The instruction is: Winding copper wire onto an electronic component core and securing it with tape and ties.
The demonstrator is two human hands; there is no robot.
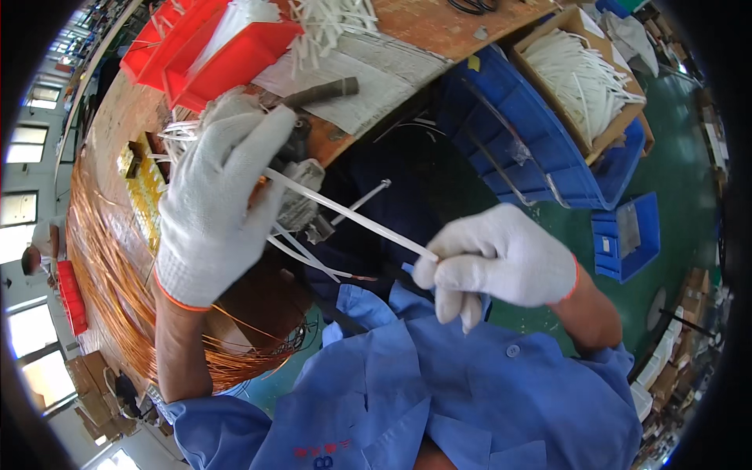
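One bench (407, 27), one copper wire coil (117, 290), one large blue crate (501, 110) and one small blue crate (650, 235) show around two gloved hands. The left hand (215, 188) lies over one white tube (356, 217), its grip unclear; the right hand (501, 258) pinches the tube's near end. The step looks like straightening it; next probably calls for a firm, steady pull.
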